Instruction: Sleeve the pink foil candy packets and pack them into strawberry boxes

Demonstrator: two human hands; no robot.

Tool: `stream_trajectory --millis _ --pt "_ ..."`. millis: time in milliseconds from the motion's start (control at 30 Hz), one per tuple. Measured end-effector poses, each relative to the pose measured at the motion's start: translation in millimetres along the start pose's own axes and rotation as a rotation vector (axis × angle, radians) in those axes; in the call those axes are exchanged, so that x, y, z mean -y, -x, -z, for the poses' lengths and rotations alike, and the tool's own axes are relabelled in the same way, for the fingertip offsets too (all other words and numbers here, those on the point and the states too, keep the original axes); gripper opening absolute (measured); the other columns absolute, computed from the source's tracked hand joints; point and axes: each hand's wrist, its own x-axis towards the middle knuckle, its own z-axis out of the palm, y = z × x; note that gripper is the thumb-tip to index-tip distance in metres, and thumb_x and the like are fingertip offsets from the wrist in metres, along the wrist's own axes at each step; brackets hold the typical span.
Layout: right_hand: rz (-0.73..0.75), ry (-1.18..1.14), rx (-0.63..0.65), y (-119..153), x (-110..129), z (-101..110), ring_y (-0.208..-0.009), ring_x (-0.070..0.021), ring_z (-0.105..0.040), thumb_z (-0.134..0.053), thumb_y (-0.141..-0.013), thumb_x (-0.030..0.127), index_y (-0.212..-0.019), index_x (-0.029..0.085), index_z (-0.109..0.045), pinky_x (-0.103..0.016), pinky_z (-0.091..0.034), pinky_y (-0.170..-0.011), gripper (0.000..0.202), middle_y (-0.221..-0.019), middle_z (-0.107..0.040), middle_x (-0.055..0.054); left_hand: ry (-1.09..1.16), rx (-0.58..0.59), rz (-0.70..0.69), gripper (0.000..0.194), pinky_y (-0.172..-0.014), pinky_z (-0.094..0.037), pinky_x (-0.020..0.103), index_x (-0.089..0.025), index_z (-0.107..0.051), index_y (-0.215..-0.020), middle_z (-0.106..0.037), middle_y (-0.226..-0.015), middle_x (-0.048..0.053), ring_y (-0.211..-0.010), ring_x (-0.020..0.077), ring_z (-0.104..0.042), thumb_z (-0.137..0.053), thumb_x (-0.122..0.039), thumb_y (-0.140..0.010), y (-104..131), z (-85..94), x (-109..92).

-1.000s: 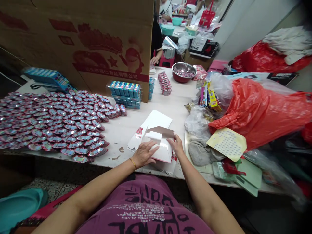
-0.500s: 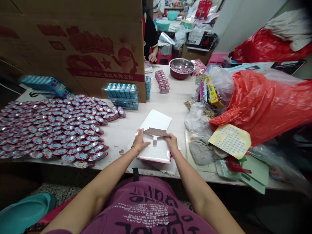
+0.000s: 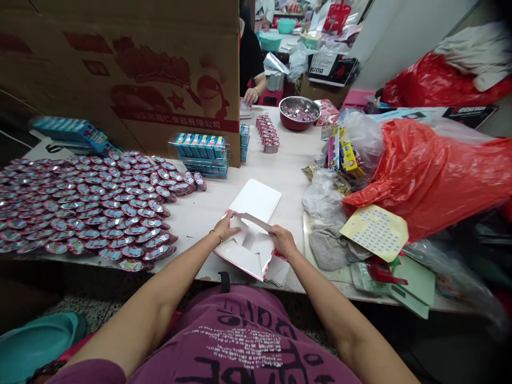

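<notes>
In front of me on the table is a white cardboard box (image 3: 240, 255) with red-patterned outer edges, partly unfolded, its inside facing up. Its long white panel (image 3: 258, 197) stretches away from me. My left hand (image 3: 227, 226) grips the box's left edge near the fold, thumb toward the inside. My right hand (image 3: 283, 240) pinches the right end of a raised flap (image 3: 256, 221). Several flat pieces of card (image 3: 278, 271) lie beneath the box's right side, partly covered.
Many small red-rimmed packs (image 3: 100, 213) cover the table's left. Blue packs in clear trays (image 3: 202, 149) stand before a big carton (image 3: 160, 69). A steel bowl (image 3: 299, 113) sits at the back, near another person's hand (image 3: 251, 96). Red plastic bags (image 3: 444, 170) crowd the right.
The box has opened wider and turned slightly; its near corner now points toward me. The inside flaps have spread apart, and my left hand has shifted slightly left.
</notes>
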Motion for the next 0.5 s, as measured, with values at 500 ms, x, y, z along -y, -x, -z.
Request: stream_trajectory --millis 500 --pt "0.162 0.061 0.047 15 4 5 -0.095 -0.0137 -0.056 -0.039 -0.079 0.008 -0.132 0.038 -0.031 -0.022 -0.047 -0.066 0.062 -0.127 -0.048 0.003 0.094 -0.008 0.007 0.045 -0.092 -0.038 0.032 -0.020 -0.047 -0.119 -0.051 -0.124 0.006 -0.110 0.0196 -0.048 -0.043 -0.040 -0.079 8 1.8 -6"
